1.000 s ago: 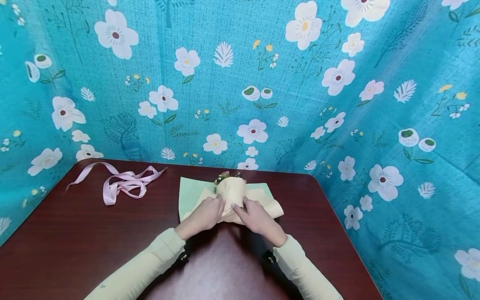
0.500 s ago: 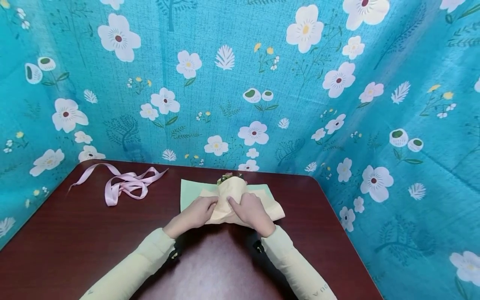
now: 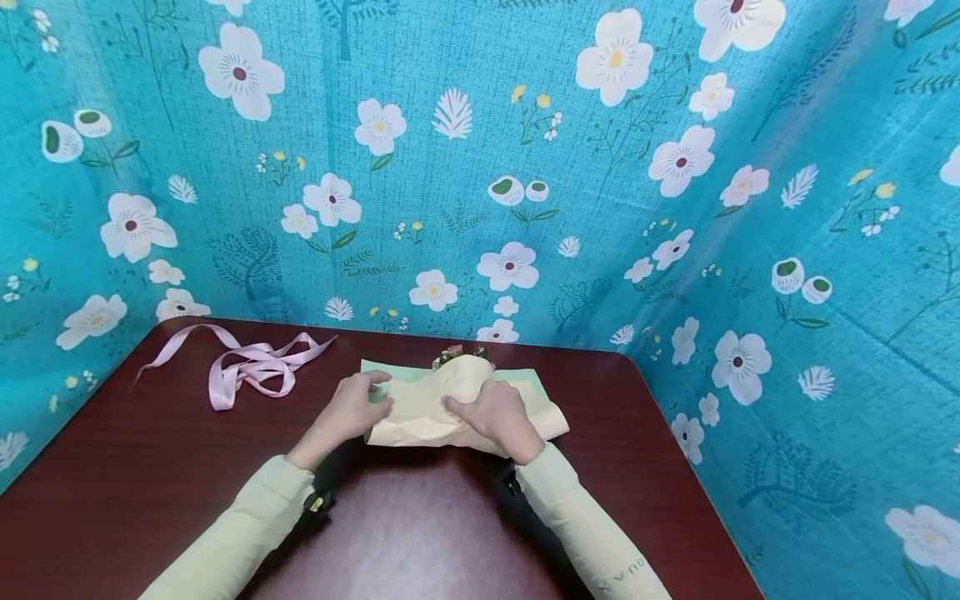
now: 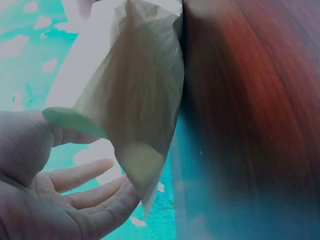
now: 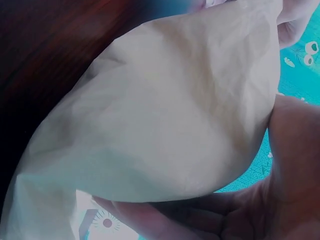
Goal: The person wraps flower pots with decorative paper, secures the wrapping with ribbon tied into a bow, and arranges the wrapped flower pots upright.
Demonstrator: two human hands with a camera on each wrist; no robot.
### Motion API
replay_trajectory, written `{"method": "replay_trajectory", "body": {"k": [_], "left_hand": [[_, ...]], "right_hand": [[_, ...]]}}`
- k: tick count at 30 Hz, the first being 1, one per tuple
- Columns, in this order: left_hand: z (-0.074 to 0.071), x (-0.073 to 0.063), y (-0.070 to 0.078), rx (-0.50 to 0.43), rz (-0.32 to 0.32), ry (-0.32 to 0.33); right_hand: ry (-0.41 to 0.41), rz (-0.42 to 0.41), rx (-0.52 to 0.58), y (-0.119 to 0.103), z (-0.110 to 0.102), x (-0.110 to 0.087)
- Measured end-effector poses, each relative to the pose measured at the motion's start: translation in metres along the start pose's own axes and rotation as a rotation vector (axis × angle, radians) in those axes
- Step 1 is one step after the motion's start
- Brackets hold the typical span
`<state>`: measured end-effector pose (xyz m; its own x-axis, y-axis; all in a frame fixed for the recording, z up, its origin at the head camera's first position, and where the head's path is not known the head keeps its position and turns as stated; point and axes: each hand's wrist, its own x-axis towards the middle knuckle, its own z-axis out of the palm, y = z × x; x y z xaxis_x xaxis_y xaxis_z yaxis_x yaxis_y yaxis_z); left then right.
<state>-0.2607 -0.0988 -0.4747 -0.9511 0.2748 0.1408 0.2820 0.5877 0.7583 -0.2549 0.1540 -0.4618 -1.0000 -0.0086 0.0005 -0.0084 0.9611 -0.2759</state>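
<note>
A small bouquet, its flower heads [image 3: 450,354] just showing at the far end, lies rolled in cream wrapping paper [image 3: 420,404]. Pale green paper [image 3: 517,377] shows behind it. My right hand [image 3: 498,414] grips the paper-wrapped bouquet from the right, thumb on top; in the right wrist view its fingers [image 5: 150,220] pass under the cream paper. At the left edge of the sheets is my left hand [image 3: 347,410], thumb and fingers spread apart. In the left wrist view, the paper's folded corner [image 4: 142,165] lies between thumb and loose fingers [image 4: 92,200]. The stems are hidden.
A loose pink ribbon [image 3: 255,367] lies in loops at the back left of the dark red-brown table [image 3: 420,533]. Floral blue cloth [image 3: 420,208] hangs behind the table and along its right side.
My left hand has let go of the bundle's middle and moved left to the paper's edge, its fingers spreading. The cream paper has opened out leftward over the green. My right hand stays on the bundle.
</note>
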Motion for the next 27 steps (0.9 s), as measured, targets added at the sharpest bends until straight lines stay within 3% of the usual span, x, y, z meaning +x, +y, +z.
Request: {"method": "replay_trajectory", "body": {"k": [10,16,21,27], "left_hand": [[-0.005,0.001,-0.014,-0.055,-0.199,-0.075],[-0.003,0.004,-0.021,-0.151,-0.255,-0.044],[-0.005,-0.003,-0.019,-0.193,-0.215,0.041],[-0.004,-0.011,-0.022,-0.144,-0.149,0.112]], "right_hand": [[0.004,0.001,-0.018,-0.006,-0.002,-0.001],[-0.010,0.013,-0.040,-0.013,-0.003,0.002],[-0.010,0.023,-0.064,-0.019,-0.003,0.001],[-0.002,0.016,-0.080,-0.025,-0.001,-0.002]]}}
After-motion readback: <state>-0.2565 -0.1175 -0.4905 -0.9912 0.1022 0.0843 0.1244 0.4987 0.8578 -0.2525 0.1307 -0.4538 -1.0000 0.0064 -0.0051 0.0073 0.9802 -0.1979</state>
